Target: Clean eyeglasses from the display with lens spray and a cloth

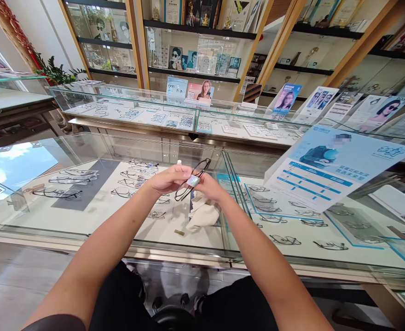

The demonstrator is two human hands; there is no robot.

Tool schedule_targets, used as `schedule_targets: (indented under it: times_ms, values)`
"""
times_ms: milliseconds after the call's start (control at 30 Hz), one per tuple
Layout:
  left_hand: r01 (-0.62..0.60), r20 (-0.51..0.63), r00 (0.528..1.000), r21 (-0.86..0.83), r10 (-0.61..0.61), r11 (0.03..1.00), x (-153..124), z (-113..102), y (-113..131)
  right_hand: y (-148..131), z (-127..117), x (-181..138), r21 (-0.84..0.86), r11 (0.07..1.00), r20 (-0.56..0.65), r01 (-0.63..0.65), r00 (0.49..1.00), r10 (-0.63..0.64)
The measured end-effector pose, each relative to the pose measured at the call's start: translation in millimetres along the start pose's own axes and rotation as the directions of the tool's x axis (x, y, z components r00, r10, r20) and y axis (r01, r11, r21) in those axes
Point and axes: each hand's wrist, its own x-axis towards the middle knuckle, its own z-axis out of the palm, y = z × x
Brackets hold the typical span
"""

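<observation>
Holding a pair of glasses (pixel 202 168) above the table (pixel 116 246), both hands at work. Left hand (pixel 168 179): fingertips pinched at the near side of the frame. Right hand (pixel 210 186): grasping from the opposite side; exact finger placement partly hidden. Glasses tilted, one end raised; a shiny tag (pixel 193 180) sits between the fingers, whether stuck on or loose cannot be told. Cloth (pixel 204 215) lies crumpled beneath the right hand, a small brass-coloured piece (pixel 179 232) near it. Step in hand, judged: close handling of the frame around the tag, possibly wiping or checking. Next move calls for a steady grip on the rims by one hand, freeing the other, with fingers kept off the lenses.
</observation>
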Motion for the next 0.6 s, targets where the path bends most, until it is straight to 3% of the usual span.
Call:
schedule_targets:
  times_ms: [200, 400, 600]
  values:
    - [0.016, 0.062, 0.998, 0.079, -0.021, 0.997, -1.0, 2.5, 3.4, -2.8, -3.5, -2.1, -0.066, 0.997, 0.042, 0.051, 0.998, -0.048]
    - [-0.029, -0.029, 0.999, 0.019, 0.03, 0.999, -3.2, -3.8, -1.7, -1.5, 1.7, -1.4, 0.058, 0.998, 0.023, 0.015, 1.0, -0.017]
    - [-0.041, -0.045, 0.998, -0.01, 0.04, 0.999, -3.0, -5.5, -5.4, -0.2, 5.1, -0.6, 0.133, 0.991, -0.004, 0.016, 1.0, -0.016]
